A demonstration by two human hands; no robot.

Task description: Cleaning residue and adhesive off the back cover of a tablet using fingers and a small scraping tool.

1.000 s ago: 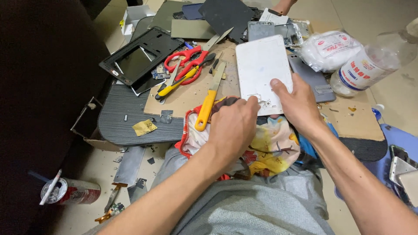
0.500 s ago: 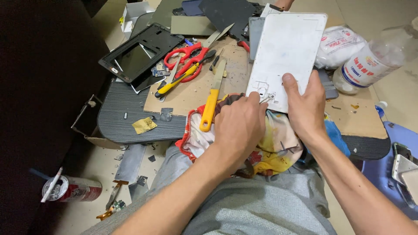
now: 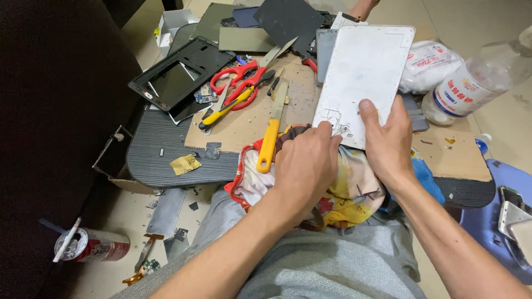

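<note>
The panel (image 3: 363, 77) stands tilted above the cloth (image 3: 343, 188), between both hands; the knife (image 3: 271, 135) and scissors (image 3: 241, 83) lie left, the bottle (image 3: 476, 83) right

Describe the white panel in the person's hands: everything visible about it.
The white panel is a flat, thin rectangle with rounded corners, seemingly metal or plastic, smudged grey, with small marks or cutouts near its lower left corner. It is tilted up, its far end over the cluttered board. The right hand grips its lower edge, thumb on the face; the left hand touches the lower left corner.
</note>
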